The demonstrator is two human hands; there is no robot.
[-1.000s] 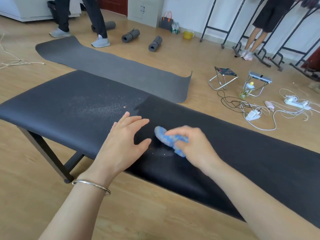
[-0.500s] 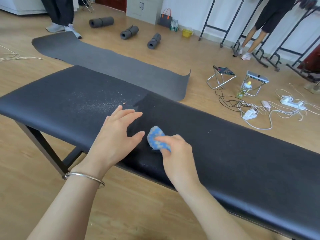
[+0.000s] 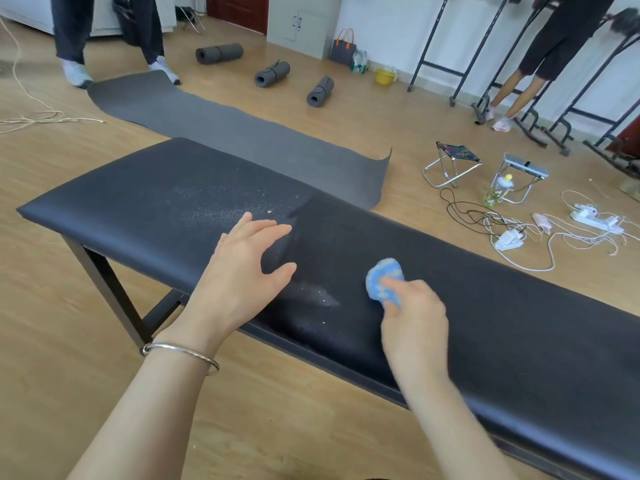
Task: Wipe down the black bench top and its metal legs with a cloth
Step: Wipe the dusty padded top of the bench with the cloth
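Cloth: a small blue-and-white wad (image 3: 383, 276) lying on the black bench top (image 3: 502, 341), right of centre.
Right hand: the right hand (image 3: 414, 318) has its fingers bunched over the cloth's near side, pinching it down against the top.
Left hand: the left hand (image 3: 242, 271) has straight, spread fingers and its palm resting flat on the top, holding nothing.
Soil remaining: a pale dust film (image 3: 207, 206) toward the left end, and white specks (image 3: 320, 297) between my hands.
Risk one: I judge the wad so small that my strokes may leave unwiped strips.
Risk two: my left palm sits at the edge of the dust, so it could smear grit or hide a patch.
Risk three: sweeping toward the front edge would drop the specks onto the floor (image 3: 69, 341).
Outstanding: the metal legs (image 3: 107, 289) are, in my judgement, not yet wiped.
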